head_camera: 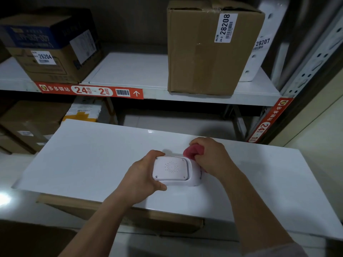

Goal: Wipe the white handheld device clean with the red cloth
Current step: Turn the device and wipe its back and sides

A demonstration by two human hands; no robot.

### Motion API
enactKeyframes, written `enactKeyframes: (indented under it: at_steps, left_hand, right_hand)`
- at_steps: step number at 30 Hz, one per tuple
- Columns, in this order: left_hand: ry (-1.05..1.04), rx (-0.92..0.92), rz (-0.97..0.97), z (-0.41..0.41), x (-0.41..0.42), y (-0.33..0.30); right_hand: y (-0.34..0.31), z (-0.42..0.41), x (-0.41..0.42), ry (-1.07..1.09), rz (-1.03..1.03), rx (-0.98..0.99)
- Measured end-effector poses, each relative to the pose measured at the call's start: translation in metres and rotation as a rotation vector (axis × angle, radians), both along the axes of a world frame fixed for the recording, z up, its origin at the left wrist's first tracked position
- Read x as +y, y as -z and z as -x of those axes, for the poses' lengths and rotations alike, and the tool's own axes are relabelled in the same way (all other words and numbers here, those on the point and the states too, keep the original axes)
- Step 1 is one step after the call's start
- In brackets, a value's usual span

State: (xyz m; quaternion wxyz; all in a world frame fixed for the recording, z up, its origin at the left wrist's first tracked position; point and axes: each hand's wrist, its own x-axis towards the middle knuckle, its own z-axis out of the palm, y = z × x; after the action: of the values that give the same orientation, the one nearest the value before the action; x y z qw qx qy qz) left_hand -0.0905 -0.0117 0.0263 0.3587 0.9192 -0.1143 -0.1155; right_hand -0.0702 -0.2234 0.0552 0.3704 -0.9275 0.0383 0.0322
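The white handheld device (pixel 172 169) rests on a white board (pixel 83 158), its flat face with a ring of small speaker holes turned up toward me. My left hand (pixel 143 175) grips its left side, thumb at the near edge and fingers at the far edge. My right hand (pixel 211 156) is closed on the bunched red cloth (pixel 193 152), which presses against the device's far right corner. Part of the cloth is hidden inside my fist.
The white board lies over a cardboard box (pixel 130 217) in front of a metal shelf rack (pixel 185 97). A large brown carton (pixel 209 51) and a smaller box (pixel 50 51) stand on the upper shelf. More parcels (pixel 27 127) sit lower left.
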Motion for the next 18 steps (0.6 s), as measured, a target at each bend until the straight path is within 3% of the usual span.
enactKeyframes:
  at_steps: [7,13,18]
  left_hand:
    - [-0.023,0.012,-0.018,0.000,-0.006,0.000]
    - [-0.063,0.037,0.037,-0.004,-0.011,0.000]
    - [-0.054,0.035,0.013,-0.003,-0.014,-0.002]
  right_hand:
    - [-0.009,0.008,-0.011,-0.132,-0.129,0.100]
    - [-0.014,0.022,-0.021,-0.331,0.003,0.145]
    - [-0.009,0.014,-0.016,-0.128,-0.017,-0.006]
